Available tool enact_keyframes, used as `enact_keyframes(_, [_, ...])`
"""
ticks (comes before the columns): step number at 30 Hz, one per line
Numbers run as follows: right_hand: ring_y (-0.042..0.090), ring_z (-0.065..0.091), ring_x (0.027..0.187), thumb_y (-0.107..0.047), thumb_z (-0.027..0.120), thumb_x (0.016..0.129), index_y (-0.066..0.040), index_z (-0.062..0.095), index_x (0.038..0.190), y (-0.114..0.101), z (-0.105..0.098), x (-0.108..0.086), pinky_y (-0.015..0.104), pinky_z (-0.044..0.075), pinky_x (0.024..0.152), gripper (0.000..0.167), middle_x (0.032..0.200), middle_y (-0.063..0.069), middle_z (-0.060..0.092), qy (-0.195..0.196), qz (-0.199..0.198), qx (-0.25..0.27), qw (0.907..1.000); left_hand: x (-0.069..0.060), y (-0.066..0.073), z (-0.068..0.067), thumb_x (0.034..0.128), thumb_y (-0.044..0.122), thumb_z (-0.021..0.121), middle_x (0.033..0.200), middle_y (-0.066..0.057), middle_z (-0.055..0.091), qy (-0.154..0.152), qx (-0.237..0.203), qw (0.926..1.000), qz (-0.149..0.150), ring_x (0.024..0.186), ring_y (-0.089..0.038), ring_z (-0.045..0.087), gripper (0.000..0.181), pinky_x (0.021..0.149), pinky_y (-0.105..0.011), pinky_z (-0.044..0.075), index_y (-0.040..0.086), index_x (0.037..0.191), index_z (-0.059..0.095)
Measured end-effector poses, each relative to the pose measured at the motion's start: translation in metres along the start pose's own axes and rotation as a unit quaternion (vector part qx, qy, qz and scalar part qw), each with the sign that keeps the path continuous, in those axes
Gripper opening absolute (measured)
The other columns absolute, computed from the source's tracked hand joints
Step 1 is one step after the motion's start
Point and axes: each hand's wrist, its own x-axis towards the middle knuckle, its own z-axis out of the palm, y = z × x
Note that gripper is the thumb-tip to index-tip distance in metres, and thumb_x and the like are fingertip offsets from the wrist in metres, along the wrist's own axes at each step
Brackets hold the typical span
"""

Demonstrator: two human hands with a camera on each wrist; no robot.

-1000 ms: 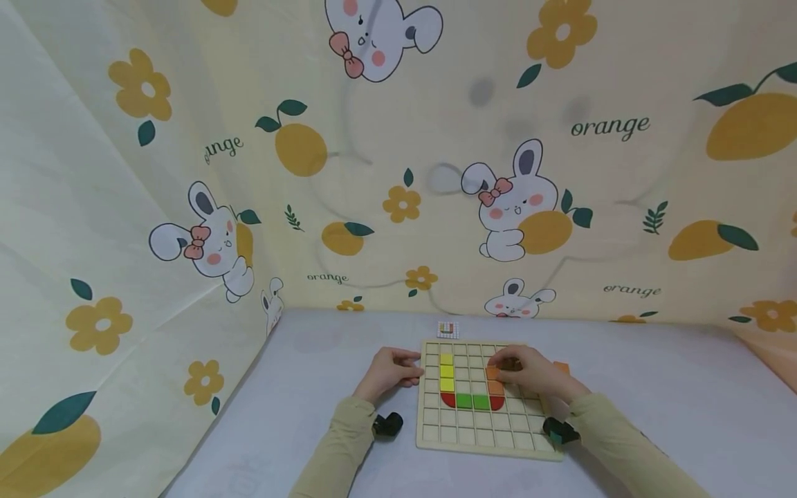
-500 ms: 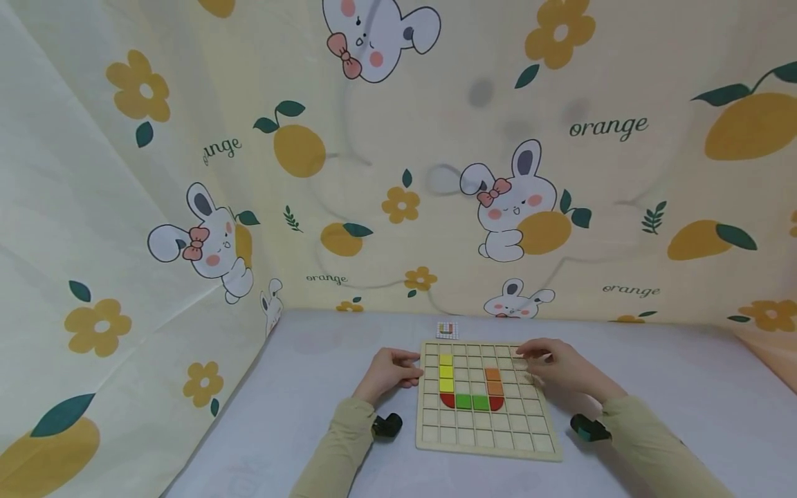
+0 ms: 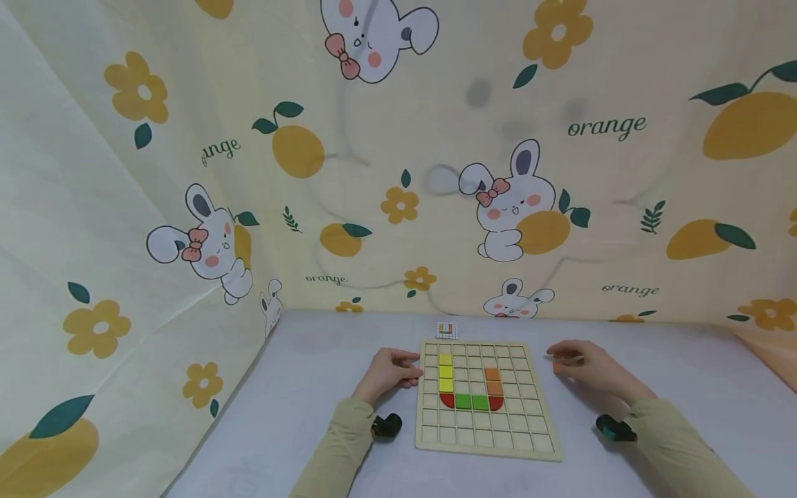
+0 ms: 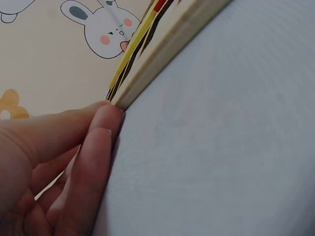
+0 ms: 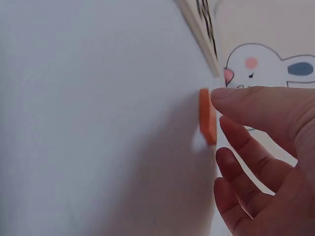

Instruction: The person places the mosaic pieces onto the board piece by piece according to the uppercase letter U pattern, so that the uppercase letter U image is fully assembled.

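At the left edge of a wooden grid board (image 3: 457, 437), my left hand (image 3: 385, 375) holds the rim between thumb and fingers. The board carries a U of coloured tiles: yellow tiles (image 3: 445, 372) up the left, red rounded corner tiles (image 3: 447, 400), green tiles (image 3: 471, 402) along the bottom and two orange tiles (image 3: 493, 382) on the right. Right of the board, my right hand (image 3: 591, 373) hovers at a loose orange tile (image 5: 206, 115) on the table. Its thumb tip is beside the tile, and the other fingers are spread apart from it.
Behind the board lies a small pattern card (image 3: 447, 330) printed with a coloured U on a grid. The white table (image 3: 299, 387) meets a patterned cloth backdrop (image 3: 386, 152) at the back and left.
My right hand has left the orange tiles on the board and moved right, past the board's edge, to the loose orange tile. My left hand stays at the board's edge.
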Motion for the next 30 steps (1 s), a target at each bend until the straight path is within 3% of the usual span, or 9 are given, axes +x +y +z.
enact_keyframes(9, [0.035, 0.052, 0.108, -0.015, 0.073, 0.085, -0.001, 0.064, 0.116, 0.008, -0.002, -0.003, 0.051, 0.049, 0.089, 0.036, 0.118, 0.017, 0.059, -0.011, 0.031, 0.0, 0.9994, 0.0, -0.001, 0.0, 0.0792, 0.003, 0.077, 0.08, -0.007, 0.069, -0.001, 0.002, 1.0, 0.001, 0.062, -0.014, 0.067, 0.035, 0.058, -0.027, 0.058, 0.001, 0.113, 0.068])
enact_keyframes(23, [0.035, 0.051, 0.107, -0.012, 0.071, 0.086, -0.003, 0.066, 0.112, 0.008, -0.004, -0.005, 0.054, 0.046, 0.09, 0.028, 0.115, 0.015, 0.06, -0.014, 0.006, -0.016, 0.9998, 0.001, -0.002, -0.001, 0.0784, 0.003, 0.078, 0.08, -0.007, 0.067, -0.001, 0.001, 1.0, 0.003, 0.064, -0.016, 0.067, 0.036, 0.058, -0.028, 0.058, 0.002, 0.114, 0.069])
enact_keyframes(30, [0.029, 0.053, 0.102, -0.021, 0.072, 0.087, -0.007, 0.067, 0.113, -0.001, -0.001, 0.002, 0.042, 0.051, 0.082, 0.03, 0.114, 0.009, 0.061, -0.006, -0.001, -0.01, 0.9999, 0.001, -0.003, -0.001, 0.0782, 0.003, 0.078, 0.079, -0.007, 0.067, -0.004, 0.003, 1.0, 0.008, 0.063, -0.016, 0.067, 0.036, 0.057, -0.028, 0.058, 0.002, 0.113, 0.069])
